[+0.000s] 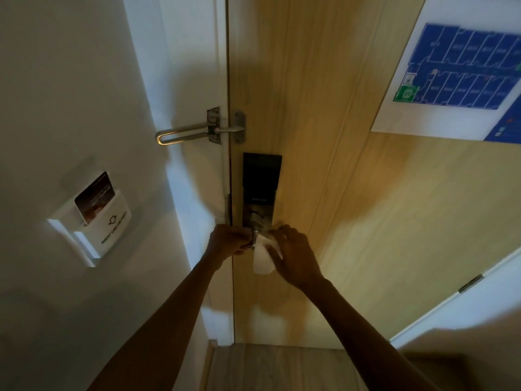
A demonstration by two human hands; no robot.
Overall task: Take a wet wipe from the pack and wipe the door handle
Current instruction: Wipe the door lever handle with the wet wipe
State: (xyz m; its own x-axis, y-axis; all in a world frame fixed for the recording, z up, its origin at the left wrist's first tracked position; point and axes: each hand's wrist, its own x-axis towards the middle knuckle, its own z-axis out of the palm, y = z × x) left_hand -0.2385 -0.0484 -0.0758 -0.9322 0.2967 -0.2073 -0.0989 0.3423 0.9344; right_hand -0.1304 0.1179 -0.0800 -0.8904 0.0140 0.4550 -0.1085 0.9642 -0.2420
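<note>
Wipe (263, 256) in right hand (296, 258) covers, seemingly, door handle (255, 239).

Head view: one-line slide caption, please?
Both hands at a wooden door: left hand grips the metal lever handle; right hand holds a white wet wipe against it.

Wood-grain door (324, 136), shiny metal latch (197, 131)

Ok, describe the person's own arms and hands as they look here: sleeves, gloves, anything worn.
Both forearms are bare up to the bottom edge of the frame: no sleeves show. The left hand and right hand wear no gloves. No watch, ring or bracelet is visible in the dim light.
</note>
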